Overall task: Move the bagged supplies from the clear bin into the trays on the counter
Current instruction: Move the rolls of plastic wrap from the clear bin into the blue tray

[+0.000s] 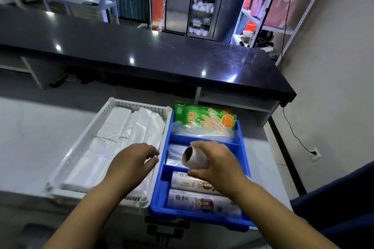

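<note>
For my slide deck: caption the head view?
Right hand holds a roll over the blue tray; left hand hovers open.

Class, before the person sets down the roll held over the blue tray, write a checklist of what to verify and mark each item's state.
1. Right hand grips white cardboard-core roll: ok.
2. Roll is above blue divided plastic tray: ok.
3. Left hand empty, over white perforated basket: ok.
4. Near compartment has room beside two printed rolls: not ok, looks full.
5. Clear bin emptied: cannot tell, out of view.
</note>
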A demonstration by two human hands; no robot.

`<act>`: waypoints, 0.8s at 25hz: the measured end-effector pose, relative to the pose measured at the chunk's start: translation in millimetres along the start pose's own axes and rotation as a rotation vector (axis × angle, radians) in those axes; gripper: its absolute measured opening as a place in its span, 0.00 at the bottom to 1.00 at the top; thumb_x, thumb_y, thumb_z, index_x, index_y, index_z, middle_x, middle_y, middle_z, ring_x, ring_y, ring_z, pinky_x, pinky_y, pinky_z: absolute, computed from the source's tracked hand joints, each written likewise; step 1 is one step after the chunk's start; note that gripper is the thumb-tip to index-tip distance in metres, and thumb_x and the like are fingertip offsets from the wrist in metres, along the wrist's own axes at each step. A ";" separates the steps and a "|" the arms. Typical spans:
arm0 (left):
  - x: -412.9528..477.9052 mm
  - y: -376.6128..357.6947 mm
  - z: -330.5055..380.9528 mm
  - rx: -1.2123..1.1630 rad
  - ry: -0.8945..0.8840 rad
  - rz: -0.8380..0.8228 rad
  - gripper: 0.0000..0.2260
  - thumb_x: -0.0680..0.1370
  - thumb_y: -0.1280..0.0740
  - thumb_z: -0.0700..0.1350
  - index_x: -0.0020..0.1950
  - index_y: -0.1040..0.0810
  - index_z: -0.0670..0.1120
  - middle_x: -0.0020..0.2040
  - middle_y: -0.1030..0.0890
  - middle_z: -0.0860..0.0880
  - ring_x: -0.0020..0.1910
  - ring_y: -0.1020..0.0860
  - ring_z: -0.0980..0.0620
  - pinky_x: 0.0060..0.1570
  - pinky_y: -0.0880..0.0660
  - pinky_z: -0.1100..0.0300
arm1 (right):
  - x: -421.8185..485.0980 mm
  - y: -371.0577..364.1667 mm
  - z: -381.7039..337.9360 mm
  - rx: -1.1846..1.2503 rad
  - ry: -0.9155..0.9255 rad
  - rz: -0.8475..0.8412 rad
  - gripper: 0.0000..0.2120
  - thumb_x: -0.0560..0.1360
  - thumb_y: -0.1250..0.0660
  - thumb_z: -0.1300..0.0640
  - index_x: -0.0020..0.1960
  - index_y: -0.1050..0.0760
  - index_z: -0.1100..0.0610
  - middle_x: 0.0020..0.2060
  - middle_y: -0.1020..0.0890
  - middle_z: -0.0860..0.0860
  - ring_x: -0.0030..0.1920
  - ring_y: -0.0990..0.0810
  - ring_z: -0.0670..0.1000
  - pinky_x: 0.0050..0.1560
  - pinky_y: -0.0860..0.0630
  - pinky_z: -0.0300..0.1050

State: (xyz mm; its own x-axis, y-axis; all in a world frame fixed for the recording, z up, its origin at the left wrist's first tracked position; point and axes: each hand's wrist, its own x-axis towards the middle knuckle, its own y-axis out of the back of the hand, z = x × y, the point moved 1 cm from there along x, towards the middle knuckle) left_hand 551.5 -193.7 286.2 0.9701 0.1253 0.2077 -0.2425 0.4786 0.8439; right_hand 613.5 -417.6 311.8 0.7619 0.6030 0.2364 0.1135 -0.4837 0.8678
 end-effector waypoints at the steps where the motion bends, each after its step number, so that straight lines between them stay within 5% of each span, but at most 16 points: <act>1: -2.6 1.8 -2.2 -0.019 0.027 0.005 0.06 0.75 0.34 0.48 0.51 0.20 0.53 0.45 0.19 0.57 0.44 0.25 0.59 0.38 0.35 0.68 | 1.1 -15.8 -3.6 -0.121 0.037 -0.089 0.29 0.64 0.26 0.43 0.62 0.30 0.48 0.55 0.20 0.50 0.55 0.25 0.53 0.54 0.29 0.48; 7: -21.5 -3.5 -11.9 -0.093 0.144 -0.015 0.06 0.75 0.34 0.49 0.51 0.20 0.56 0.42 0.21 0.61 0.42 0.25 0.63 0.40 0.35 0.75 | 2.1 -64.3 -1.3 -0.307 0.023 -0.390 0.28 0.69 0.32 0.43 0.66 0.34 0.47 0.59 0.23 0.52 0.60 0.29 0.56 0.59 0.36 0.50; 15: -27.5 -8.0 -6.9 -0.126 0.259 0.014 0.06 0.75 0.34 0.49 0.50 0.21 0.57 0.41 0.21 0.62 0.42 0.25 0.66 0.40 0.34 0.74 | -4.1 -70.7 3.3 -0.287 0.161 -0.401 0.29 0.70 0.35 0.41 0.68 0.36 0.50 0.60 0.24 0.53 0.59 0.28 0.57 0.59 0.33 0.52; 20: -49.1 4.3 -6.1 -0.106 0.388 0.090 0.06 0.75 0.34 0.49 0.49 0.21 0.59 0.42 0.21 0.62 0.43 0.25 0.65 0.40 0.34 0.73 | 13.2 -50.1 5.2 -0.138 0.213 -0.296 0.21 0.74 0.39 0.41 0.64 0.30 0.48 0.58 0.21 0.49 0.58 0.26 0.53 0.55 0.30 0.48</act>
State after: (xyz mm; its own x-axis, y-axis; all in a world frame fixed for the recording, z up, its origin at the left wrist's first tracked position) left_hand 502.8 -192.5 276.6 0.8755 0.4795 0.0595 -0.3455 0.5351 0.7709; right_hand 621.2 -388.7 269.1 0.5582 0.8288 0.0393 0.2111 -0.1876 0.9593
